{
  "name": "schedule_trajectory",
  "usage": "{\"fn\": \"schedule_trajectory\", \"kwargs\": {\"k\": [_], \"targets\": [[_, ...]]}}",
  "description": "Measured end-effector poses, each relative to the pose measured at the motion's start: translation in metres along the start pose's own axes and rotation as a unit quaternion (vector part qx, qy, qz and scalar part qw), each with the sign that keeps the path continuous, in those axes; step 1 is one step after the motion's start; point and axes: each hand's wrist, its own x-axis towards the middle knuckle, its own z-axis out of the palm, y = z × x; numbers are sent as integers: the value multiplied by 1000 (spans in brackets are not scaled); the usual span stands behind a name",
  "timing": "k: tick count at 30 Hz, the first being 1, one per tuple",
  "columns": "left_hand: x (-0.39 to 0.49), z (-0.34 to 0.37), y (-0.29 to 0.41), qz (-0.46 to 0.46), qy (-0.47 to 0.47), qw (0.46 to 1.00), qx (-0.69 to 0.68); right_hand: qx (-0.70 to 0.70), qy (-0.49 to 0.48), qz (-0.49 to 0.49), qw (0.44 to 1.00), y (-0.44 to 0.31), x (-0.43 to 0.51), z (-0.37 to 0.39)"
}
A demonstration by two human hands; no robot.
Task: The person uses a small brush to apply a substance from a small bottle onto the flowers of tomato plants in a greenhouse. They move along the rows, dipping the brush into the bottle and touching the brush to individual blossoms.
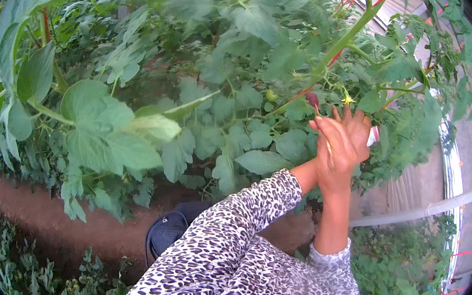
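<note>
A small stick or brush with a dark red tip (312,99) stands up from my right hand (334,148), whose fingers are closed around its handle. Behind the right wrist, my left hand (356,126) reaches across with fingers spread at a yellow tomato flower (347,99). Whether its fingertips touch the flower stem I cannot tell. A small white container with a pinkish-red end (373,136) shows at the left palm's edge, apparently held there and mostly hidden. The red tip is left of the flower, apart from it.
A thick tomato stem (338,44) with red twine slants above my hands. Large leaves (100,124) hang close at left. A green tomato (271,95) sits among foliage. A pale pipe (425,212) crosses at lower right; a dark mesh bag or cap (168,233) is beside my sleeve.
</note>
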Motion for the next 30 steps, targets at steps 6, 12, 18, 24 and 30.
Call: {"fn": "schedule_trajectory", "kwargs": {"k": [6, 12, 18, 24, 30], "targets": [[-9, -2, 3, 20, 140, 987, 82, -109, -60, -23, 992, 29, 7, 17], [-5, 1, 6, -6, -31, 999, -44, -172, -116, -32, 978, 39, 16, 17], [-7, 7, 7, -14, -47, 997, -65, -207, -130, -45, 969, 43, 23, 18], [-7, 5, 7, 1, -22, 998, -59, -270, -143, -78, 949, 45, 27, 18], [-7, -2, 8, 16, 22, 999, -23, -289, -191, -72, 935, 43, 24, 25]]}}
